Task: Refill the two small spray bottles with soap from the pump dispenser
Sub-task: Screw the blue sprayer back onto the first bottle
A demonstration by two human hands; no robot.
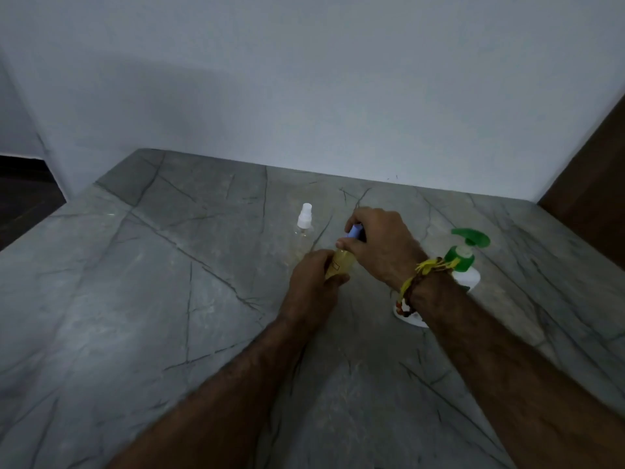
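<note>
My left hand (pixel 314 282) grips the body of a small spray bottle (pixel 340 264) with yellowish liquid, held over the grey stone counter (pixel 169 299). My right hand (pixel 378 245) pinches the bottle's blue cap (pixel 355 231) from above. A second small clear spray bottle (pixel 303 233) with a white spray head stands upright on the counter just left of my hands. The pump dispenser (pixel 468 262), white with a green pump head, stands to the right, partly hidden behind my right wrist.
A white wall (pixel 304 96) runs along the back of the counter. A dark wooden panel (pixel 592 198) stands at the right edge. The counter drops off at the left (pixel 50 218) toward a dark floor.
</note>
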